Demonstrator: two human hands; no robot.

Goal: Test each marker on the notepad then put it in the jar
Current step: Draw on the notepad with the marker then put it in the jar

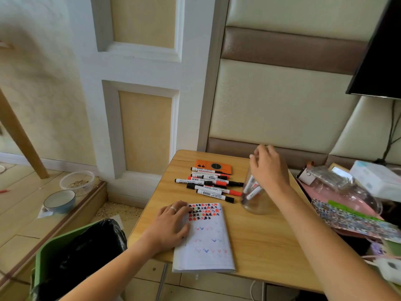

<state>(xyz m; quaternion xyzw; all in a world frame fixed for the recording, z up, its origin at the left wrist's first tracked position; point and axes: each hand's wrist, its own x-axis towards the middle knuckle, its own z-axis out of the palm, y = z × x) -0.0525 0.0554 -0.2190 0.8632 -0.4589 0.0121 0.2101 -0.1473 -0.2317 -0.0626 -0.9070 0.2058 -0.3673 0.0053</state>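
Now the right hand (268,168) hovers over the jar (255,198) at centre-right, fingers loosely curled, nothing visibly held. Loose markers (208,185) lie to its left, lengthwise across the table, nearer it than the left hand (173,222), which is pressed flat on the notepad (206,242).

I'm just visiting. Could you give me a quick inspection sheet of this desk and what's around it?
Surface: wooden table, small, against a padded wall.
Job's things: notepad lying open, covered in colour marks; markers in a loose pile behind it; clear jar upright, several markers inside.
Clutter: orange box behind the pile; packets and papers heaped to the right.
Hands: left hand flat on the notepad; right hand over the jar mouth, its grip unclear.
Cables: dark cable down the wall at right.
Surroundings: green bin with black liner at left; bowl and tub on the floor.
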